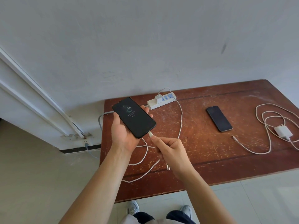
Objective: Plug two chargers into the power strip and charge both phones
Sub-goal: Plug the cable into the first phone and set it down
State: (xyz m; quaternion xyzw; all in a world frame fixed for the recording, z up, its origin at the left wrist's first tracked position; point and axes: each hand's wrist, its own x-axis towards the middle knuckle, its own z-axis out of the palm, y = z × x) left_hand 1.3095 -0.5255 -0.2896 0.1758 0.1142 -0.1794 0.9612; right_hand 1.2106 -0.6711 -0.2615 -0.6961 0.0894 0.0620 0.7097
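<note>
My left hand [121,128] holds a black phone [134,117] above the table's left edge, its screen lit faintly. My right hand [169,150] pinches the white cable connector [150,134], which sits in the phone's bottom port. That cable [180,120] runs up to a white charger [158,99] plugged into the white power strip [161,101] at the table's back. A second black phone [219,118] lies dark on the table to the right. A second white charger [283,131] with a coiled cable [265,117] lies unplugged at the far right, its free connector [234,137] near the second phone.
The worn brown wooden table [210,159] stands against a grey wall. The strip's grey cord [100,120] drops off the table's left side to a wall outlet [86,143]. A white door frame [40,101] is at left. My shoes [133,207] show below the front edge.
</note>
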